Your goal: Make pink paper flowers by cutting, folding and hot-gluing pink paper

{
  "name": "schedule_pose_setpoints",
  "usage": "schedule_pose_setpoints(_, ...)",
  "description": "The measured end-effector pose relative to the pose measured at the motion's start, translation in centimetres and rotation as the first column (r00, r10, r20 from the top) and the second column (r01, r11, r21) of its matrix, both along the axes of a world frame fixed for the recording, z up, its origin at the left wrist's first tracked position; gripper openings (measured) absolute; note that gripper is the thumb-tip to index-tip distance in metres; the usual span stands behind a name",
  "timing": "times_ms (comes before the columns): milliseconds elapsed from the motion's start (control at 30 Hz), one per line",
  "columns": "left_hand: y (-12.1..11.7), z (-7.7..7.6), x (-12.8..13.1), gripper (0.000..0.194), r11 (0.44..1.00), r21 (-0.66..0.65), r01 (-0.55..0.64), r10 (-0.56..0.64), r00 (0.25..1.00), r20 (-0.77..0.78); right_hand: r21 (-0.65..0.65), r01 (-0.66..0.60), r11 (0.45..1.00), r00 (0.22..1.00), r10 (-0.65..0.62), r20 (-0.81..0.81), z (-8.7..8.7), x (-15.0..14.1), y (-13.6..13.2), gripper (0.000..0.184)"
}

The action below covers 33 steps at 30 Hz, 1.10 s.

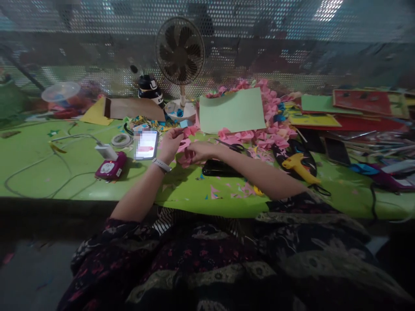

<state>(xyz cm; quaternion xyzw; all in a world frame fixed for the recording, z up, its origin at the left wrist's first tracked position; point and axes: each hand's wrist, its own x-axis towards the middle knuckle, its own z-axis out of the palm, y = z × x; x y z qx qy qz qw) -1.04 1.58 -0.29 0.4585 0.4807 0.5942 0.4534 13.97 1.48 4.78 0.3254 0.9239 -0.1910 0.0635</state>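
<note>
My left hand, with a pale band on its wrist, has its fingers pinched at the edge of some pink paper. My right hand reaches in from the other side, its fingers closed on a folded pink paper piece; its fingertips are partly hidden. Just left of my left hand lies a lit phone. Dark-handled scissors and a black case-like object lie by my right forearm. Behind the hands, a light green sheet rests against a heap of pink paper pieces.
A fan stands at the back beside a dark bottle. At left, a purple power socket trails a cable. A yellow glue gun lies at right, near stacked coloured sheets. Paper scraps litter the green tabletop's front.
</note>
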Motion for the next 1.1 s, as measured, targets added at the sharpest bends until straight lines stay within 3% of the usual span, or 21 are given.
schedule_pose_setpoints(200,-0.1,-0.2,0.2,0.015,0.999,0.024,0.046,-0.045,0.999,-0.007,-0.013,0.015,1.000,1.000,-0.015,0.023,-0.6,0.2,-0.4,0.010)
schedule_pose_setpoints(300,-0.3,-0.4,0.4,0.016,0.996,0.023,0.089,-0.089,0.996,0.027,-0.094,0.064,0.994,0.990,-0.075,-0.115,0.3,1.2,-1.1,0.006)
schedule_pose_setpoints(367,-0.4,-0.5,0.6,0.018,0.990,0.003,0.144,-0.144,0.988,0.053,-0.185,0.131,0.974,0.940,-0.182,-0.290,1.2,2.5,-1.5,0.004)
schedule_pose_setpoints(467,-0.3,-0.9,1.0,0.016,0.962,-0.093,0.255,-0.254,0.967,0.019,-0.385,0.205,0.900,0.772,-0.391,-0.502,1.6,5.0,-1.8,0.012)
schedule_pose_setpoints(567,-0.4,-1.2,1.3,0.011,0.939,-0.130,0.320,-0.335,0.934,-0.123,-0.534,0.296,0.792,0.544,-0.599,-0.588,0.8,7.2,-1.7,0.023)
schedule_pose_setpoints(667,-0.8,-0.9,1.5,0.014,0.960,-0.003,0.279,-0.267,0.915,-0.303,-0.632,0.328,0.703,0.334,-0.712,-0.618,-0.3,8.3,-1.8,0.024)
schedule_pose_setpoints(733,-1.5,-0.5,1.8,0.020,0.962,0.100,0.256,-0.210,0.920,-0.330,-0.671,0.306,0.675,0.252,-0.737,-0.627,-0.7,8.5,-2.0,0.023)
schedule_pose_setpoints(800,-2.3,0.1,2.3,0.026,0.943,0.144,0.300,-0.248,0.921,-0.301,-0.678,0.283,0.679,0.232,-0.734,-0.638,-0.9,8.4,-2.4,0.026)
schedule_pose_setpoints(900,-3.5,0.7,3.5,0.034,0.911,0.107,0.399,-0.374,0.906,-0.198,-0.646,0.262,0.717,0.280,-0.697,-0.660,-1.2,7.9,-3.0,0.032)
schedule_pose_setpoints(1033,-4.3,0.9,4.2,0.033,0.938,0.090,0.336,-0.328,0.940,-0.093,-0.571,0.259,0.779,0.359,-0.627,-0.692,-1.4,7.6,-3.3,0.035)
schedule_pose_setpoints(1100,-4.3,1.0,3.9,0.034,0.950,0.044,0.310,-0.308,0.950,-0.050,-0.533,0.284,0.797,0.360,-0.604,-0.711,-1.1,8.2,-3.0,0.034)
